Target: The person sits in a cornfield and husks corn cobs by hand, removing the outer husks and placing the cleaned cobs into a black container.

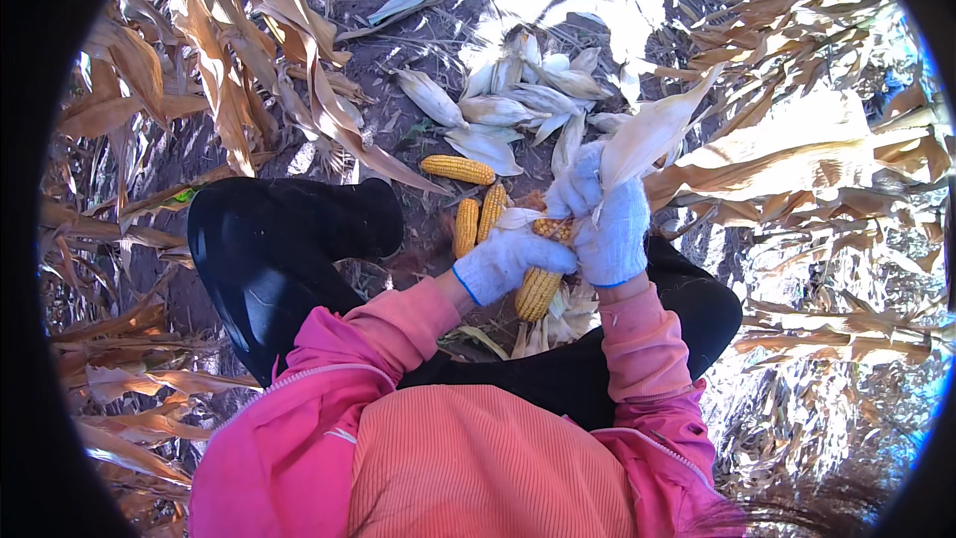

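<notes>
My left hand (515, 261), in a white knit glove, grips a yellow ear of corn (553, 229). Kernels show above its thumb, and a cob end (538, 295) shows below; the hand hides whether both belong to one ear. My right hand (612, 228), gloved alike, is closed around pale dry husk (657, 127) that sticks up past the fingers, close against the ear's upper end. Beside my left hand lie two bare corn cobs, one (466, 227) left of the other (492, 211). A third bare cob (457, 169) lies sideways just beyond them.
Ahead on the soil is a heap of ears in pale husks (515, 108). Dry corn stalks and leaves stand at the left (216, 60) and right (784, 149). My bent legs (276, 254) frame the work spot. Loose husk (560, 321) lies between them.
</notes>
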`<state>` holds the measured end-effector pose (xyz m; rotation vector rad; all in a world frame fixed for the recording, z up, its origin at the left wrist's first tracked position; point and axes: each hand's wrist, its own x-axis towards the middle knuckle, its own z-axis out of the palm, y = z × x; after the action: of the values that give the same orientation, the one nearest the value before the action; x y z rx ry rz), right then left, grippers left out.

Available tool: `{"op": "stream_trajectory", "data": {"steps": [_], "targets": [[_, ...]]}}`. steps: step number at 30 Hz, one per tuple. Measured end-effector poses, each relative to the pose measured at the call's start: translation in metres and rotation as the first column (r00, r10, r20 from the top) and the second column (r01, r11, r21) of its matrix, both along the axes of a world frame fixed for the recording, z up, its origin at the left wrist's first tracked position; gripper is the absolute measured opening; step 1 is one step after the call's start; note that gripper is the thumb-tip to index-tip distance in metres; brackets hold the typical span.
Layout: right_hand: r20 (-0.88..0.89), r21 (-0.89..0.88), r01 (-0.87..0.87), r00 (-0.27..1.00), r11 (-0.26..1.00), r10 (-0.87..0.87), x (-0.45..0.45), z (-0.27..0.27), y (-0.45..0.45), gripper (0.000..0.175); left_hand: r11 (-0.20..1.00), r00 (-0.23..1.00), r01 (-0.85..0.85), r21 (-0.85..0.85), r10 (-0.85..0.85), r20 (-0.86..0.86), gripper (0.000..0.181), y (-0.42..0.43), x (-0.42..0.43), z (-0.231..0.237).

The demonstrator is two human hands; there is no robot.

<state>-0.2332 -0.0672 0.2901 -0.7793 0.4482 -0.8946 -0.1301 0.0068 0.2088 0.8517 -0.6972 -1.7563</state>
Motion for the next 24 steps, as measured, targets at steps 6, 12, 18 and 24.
{"op": "stream_trajectory", "data": {"steps": [6,12,18,24], "targets": [[0.338,0.139,0.002,0.940,0.990,-0.049,-0.002,0.012,-0.018,0.023,0.961,0.839,0.010,0.277,0.142,-0.526,0.055,0.016,-0.026,0.005],[0.143,0.025,0.167,0.975,0.986,-0.169,-0.051,-0.002,-0.048,0.029,0.973,0.926,-0.184,-0.140,0.123,-0.357,0.047,-0.008,0.009,0.006],[-0.712,-0.140,0.258,0.645,0.956,-0.278,-0.089,-0.046,-0.057,0.039,0.885,0.876,-0.423,-0.195,0.344,-0.339,0.046,-0.016,0.089,0.008],[-0.910,0.353,-0.884,-0.400,0.307,-0.107,-0.074,-0.064,-0.007,0.087,0.808,0.782,-0.577,-0.123,0.502,-0.371,0.047,-0.019,0.109,0.013]]}}
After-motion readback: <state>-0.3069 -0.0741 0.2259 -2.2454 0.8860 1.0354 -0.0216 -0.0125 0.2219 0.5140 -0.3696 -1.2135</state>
